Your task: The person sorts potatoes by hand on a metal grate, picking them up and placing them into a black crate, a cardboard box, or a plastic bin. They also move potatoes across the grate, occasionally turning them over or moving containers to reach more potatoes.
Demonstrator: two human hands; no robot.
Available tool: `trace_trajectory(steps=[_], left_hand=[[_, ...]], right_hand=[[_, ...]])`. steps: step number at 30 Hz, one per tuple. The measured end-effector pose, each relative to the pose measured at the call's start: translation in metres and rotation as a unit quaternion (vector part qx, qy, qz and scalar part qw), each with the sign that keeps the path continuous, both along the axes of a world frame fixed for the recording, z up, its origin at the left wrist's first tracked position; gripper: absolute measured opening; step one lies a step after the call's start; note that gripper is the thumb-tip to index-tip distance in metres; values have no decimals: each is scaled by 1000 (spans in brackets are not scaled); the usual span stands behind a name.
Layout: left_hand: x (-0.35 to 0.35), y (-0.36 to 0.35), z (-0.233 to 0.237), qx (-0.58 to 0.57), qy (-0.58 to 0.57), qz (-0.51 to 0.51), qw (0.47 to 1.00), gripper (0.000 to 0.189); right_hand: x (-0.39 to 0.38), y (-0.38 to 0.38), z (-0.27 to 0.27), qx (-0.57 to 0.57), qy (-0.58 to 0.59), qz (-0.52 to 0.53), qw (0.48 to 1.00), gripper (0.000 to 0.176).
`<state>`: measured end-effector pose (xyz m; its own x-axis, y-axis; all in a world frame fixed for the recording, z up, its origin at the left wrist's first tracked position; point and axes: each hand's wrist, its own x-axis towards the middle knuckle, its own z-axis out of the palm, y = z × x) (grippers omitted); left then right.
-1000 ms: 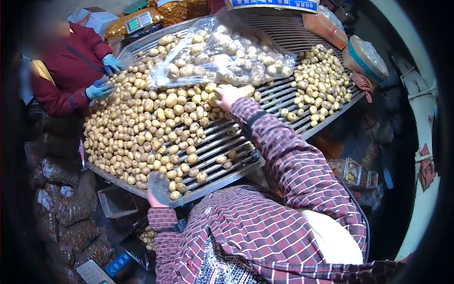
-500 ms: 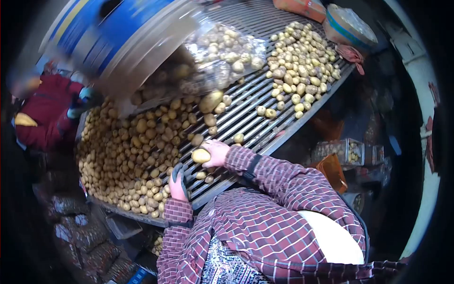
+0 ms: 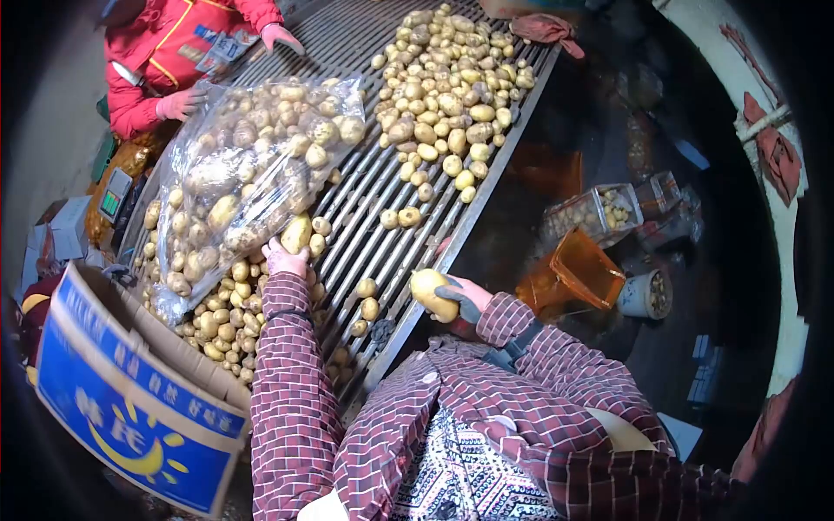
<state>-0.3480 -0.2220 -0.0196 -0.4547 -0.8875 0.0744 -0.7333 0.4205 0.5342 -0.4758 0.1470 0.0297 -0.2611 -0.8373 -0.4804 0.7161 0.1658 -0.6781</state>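
My right hand (image 3: 467, 297), partly covered by a dark glove, is closed around a large yellow potato (image 3: 433, 295) beside the near edge of the slatted rack. On the left, my left hand (image 3: 286, 259) reaches forward with its fingers closed on another potato (image 3: 296, 234). That potato is right next to a clear plastic bag (image 3: 261, 182) full of potatoes, which lies on the rack. Beneath and beside the bag spreads a pile of small potatoes (image 3: 224, 323). A few loose potatoes (image 3: 368, 308) rest on the slats between my hands.
A heap of potatoes (image 3: 447, 95) covers the rack's far right part. Across the rack stands a co-worker in a red jacket (image 3: 165, 52), wearing pink gloves. A blue and white carton (image 3: 139, 408) is at the lower left. Orange crates (image 3: 586, 269) and a white bucket (image 3: 645, 295) stand right.
My view has turned. My right hand has carried its potato to the rack's edge. My left hand has moved forward onto a potato by the bag. The blue carton has dropped to the lower left.
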Motion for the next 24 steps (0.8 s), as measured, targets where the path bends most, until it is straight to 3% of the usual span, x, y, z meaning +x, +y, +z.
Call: trace_trajectory(steps=[5,6,7,9,11,13,15,16,17,20,21,23,24], left_hand=[[43,25,-6,23,75,-131,988,73],[54,26,-26,168,190,-143,957,70],[62,27,-47,308,299,-147,891,67],[77,60,-26,500,349,-88,788,62],[98,123,16,610,489,-73,619,69],[103,150,71,594,523,-149,593,65],[99,151,69,588,498,-193,607,66],[100,145,71,492,452,-246,702,64],[99,146,99,479,378,-231,758,61],[78,151,126,364,195,-250,876,50],[66,158,121,216,208,-307,903,49],[50,175,131,146,168,-367,903,49],[43,187,136,200,105,-349,909,48]], right_hand=[[4,-2,-5,-54,-40,-25,997,56],[5,-5,1,-68,-37,-8,997,55],[8,-9,6,-66,-45,-27,996,55],[23,-23,19,-57,-63,-56,995,54],[33,-56,6,-201,-189,-85,957,59],[47,-73,37,-287,-262,-60,919,67],[55,-75,41,-302,-240,-39,922,73],[60,-75,39,-333,-239,-38,911,75],[63,-70,47,-347,-259,-40,901,76],[67,-55,57,-317,-232,-130,910,81],[65,-52,62,-324,-211,-156,909,82],[56,-38,73,-381,-193,-165,889,83],[50,-28,74,-392,-173,-198,882,80]])
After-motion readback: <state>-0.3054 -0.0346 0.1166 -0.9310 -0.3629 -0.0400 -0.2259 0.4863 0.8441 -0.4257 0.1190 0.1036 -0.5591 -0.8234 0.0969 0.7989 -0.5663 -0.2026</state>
